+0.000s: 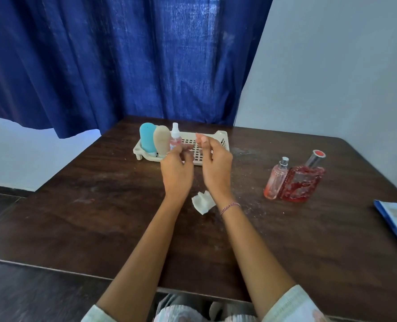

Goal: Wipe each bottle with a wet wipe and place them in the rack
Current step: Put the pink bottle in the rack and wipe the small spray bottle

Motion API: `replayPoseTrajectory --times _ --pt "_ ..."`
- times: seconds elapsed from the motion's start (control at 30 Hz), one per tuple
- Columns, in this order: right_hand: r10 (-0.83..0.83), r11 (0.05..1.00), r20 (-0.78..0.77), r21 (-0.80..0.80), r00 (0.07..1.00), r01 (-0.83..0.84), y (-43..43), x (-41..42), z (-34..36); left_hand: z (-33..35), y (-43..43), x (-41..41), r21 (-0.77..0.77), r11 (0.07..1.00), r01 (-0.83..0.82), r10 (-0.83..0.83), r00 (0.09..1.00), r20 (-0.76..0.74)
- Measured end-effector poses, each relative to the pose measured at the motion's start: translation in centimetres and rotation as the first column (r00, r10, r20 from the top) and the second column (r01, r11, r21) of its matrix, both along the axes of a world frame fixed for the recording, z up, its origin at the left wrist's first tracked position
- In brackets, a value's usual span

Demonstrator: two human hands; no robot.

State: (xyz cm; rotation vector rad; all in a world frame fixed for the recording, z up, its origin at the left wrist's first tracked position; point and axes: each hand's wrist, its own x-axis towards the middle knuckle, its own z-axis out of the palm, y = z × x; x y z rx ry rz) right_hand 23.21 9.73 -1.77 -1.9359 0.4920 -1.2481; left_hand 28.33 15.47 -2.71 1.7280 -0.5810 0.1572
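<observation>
With the right hand (216, 163) loosely spread and empty and the left hand (176, 168) by the small spray bottle (175, 140) in the rack (222, 137), contact unclear, the red glass bottle (302, 184) at 3 o'clock from them looks heavy, slick, breakable: grip its body, not the cap

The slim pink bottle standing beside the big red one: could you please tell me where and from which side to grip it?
Grip the slim pink bottle round the middle of its body, coming from its left or front. It stands upright, the red bottle crowds its right side, and the narrow metal cap offers little hold.
</observation>
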Motion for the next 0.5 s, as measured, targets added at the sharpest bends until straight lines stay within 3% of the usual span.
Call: replayPoseTrajectory --times 0.23,0.5 --pt "-0.143 0.979 0.043 0.151 0.989 0.135 -0.2 -4.5 0.9 2.3 -0.9 -4.6 0.047 0.992 0.117 -0.119 0.991 0.058" --pt "-0.16 0.985 -0.011 0.07 0.987 0.16 -3.0 -9.8 1.8 3.2 -2.7 -8.3 0.112 0.978 0.176 -0.188 0.976 0.112"
